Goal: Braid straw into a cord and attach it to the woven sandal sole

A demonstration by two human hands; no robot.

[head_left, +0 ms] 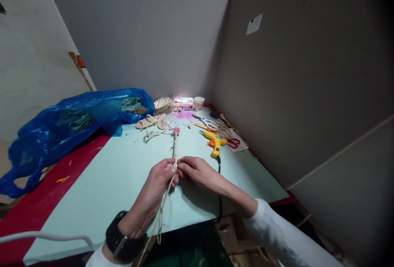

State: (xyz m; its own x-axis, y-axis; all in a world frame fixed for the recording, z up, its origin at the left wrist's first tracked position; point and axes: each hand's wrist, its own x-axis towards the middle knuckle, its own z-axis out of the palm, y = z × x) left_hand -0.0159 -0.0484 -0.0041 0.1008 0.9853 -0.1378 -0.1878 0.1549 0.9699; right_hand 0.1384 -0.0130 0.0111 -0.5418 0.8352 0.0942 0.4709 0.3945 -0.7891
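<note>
A narrow pale braid (176,146) runs down the table from a pink binder clip (176,130) that grips its far end. My left hand (161,175) pinches the braid at its near end, thumb and fingers closed. Facing it, my right hand (195,170) has its fingertips closed on the same spot and touches the left fingertips. Loose strands (161,213) trail from there toward me, past the table's front edge. Fingers cover the exact point where the strands cross.
A yellow glue gun (216,142) with a black cord lies right of the braid, near white-handled scissors (211,124) and red-handled scissors (234,143). Coiled braid (152,122), a woven basket (164,102) and a paper cup (199,103) sit behind. A blue plastic bag (61,123) fills the left.
</note>
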